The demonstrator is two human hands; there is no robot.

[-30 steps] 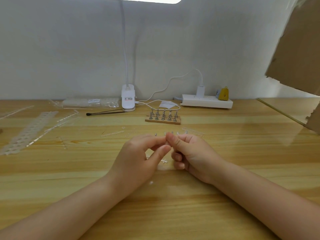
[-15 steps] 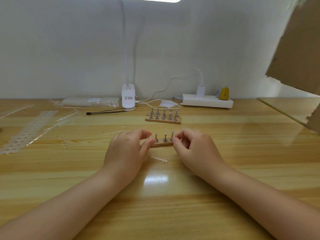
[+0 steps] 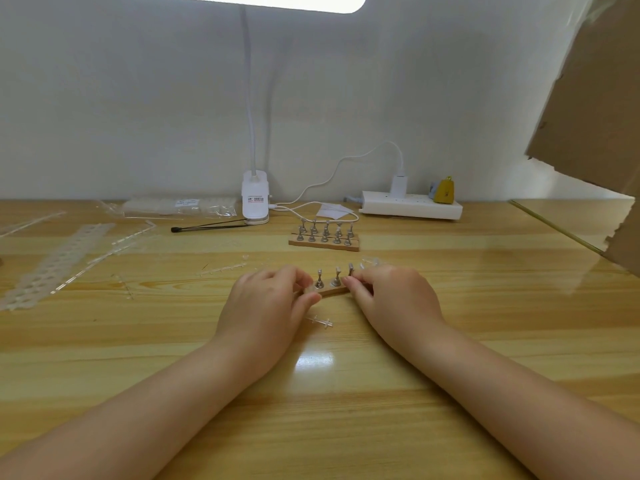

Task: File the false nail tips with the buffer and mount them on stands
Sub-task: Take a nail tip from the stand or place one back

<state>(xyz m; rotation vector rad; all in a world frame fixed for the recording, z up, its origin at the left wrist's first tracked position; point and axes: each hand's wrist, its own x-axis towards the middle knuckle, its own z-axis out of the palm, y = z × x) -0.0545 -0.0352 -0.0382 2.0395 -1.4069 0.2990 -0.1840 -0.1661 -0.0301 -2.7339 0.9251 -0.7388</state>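
A small wooden base [image 3: 329, 289] with three visible metal nail stands lies on the table between my hands. My left hand [image 3: 266, 303] pinches its left end with thumb and fingers. My right hand [image 3: 391, 296] pinches its right end the same way. A short clear sprue piece [image 3: 320, 321] lies just in front of the base. Farther back stands a second wooden base [image 3: 323, 241] with several metal stands. Clear nail tips [image 3: 370, 261] lie behind my right hand. No buffer is in view.
Clear sprue strips [image 3: 223, 269] and a perforated white strip [image 3: 52, 261] lie at the left. At the back are a clip lamp [image 3: 255, 197], a plastic bag [image 3: 180, 206], a thin black tool [image 3: 211, 227], a power strip [image 3: 412, 204] and cardboard [image 3: 595, 98] at the right.
A second ago both hands met fingertip to fingertip near me. They have since moved apart and forward, and each now pinches one end of the near wooden base.
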